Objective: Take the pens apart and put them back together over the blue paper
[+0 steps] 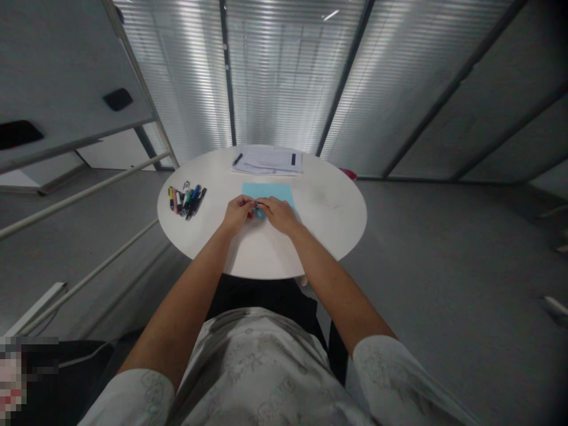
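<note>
Over a light blue sheet of paper [268, 189] on the round white table, my two hands meet at the fingertips. My left hand [239, 212] is closed in a pinch at the sheet's left side. From the right, my right hand [278, 213] reaches in with its fingers bent together. Between the fingertips shows a small dark and teal thing [257, 206], too small to name. Fingers hide part of it, and the hands cover the lower part of the sheet.
Several pens and markers [186, 199] lie in a heap at the table's left. A stack of white papers [268, 160] rests at the far edge, with a dark pen [238, 159] on it. Metal rails [89, 190] stand to the left. Beyond the table are window blinds [275, 77].
</note>
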{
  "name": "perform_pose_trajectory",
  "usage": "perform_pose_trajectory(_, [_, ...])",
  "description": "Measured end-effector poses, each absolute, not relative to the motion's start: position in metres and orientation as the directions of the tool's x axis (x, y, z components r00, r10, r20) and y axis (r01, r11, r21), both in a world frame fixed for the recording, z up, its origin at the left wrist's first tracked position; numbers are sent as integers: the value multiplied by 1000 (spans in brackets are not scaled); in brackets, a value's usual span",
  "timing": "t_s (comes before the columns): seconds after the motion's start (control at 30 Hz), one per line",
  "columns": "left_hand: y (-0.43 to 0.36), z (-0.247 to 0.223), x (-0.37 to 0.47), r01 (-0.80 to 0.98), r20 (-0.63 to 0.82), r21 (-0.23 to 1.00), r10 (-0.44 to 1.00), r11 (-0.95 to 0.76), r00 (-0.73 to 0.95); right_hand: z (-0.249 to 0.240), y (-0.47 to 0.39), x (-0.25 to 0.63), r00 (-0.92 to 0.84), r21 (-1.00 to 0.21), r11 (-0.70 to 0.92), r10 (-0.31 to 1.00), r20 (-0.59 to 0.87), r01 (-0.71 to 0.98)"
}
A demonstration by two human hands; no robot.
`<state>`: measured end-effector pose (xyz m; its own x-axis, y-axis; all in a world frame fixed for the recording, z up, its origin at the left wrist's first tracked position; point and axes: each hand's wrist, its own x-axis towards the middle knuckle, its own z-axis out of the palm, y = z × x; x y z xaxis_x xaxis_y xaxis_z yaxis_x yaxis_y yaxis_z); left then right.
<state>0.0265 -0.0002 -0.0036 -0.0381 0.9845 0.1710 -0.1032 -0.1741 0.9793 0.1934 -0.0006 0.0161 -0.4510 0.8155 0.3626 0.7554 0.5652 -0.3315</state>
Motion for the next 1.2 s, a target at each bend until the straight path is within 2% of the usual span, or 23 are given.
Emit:
perform_pose_trajectory(0.4, [-3,-1,28,-30,186,982,982,-187,-28,8,6,192,-392,-445,547,830,397,709])
perform_pose_trajectory(0.73, [-6,2,29,-16,195,980,980,-196,-47,13,2,192,-387,-436,538,835,391,721])
perform_pose_trajectory(1.0, [-4,1,29,-79,184,979,981,-189,-64,10,5,192,-378,-495,531,844,380,688])
perform_pose_trajectory(1.2, [-2,-1,28,-64,168,983,983,-173,-79,8,6,192,-379,-493,553,829,412,672])
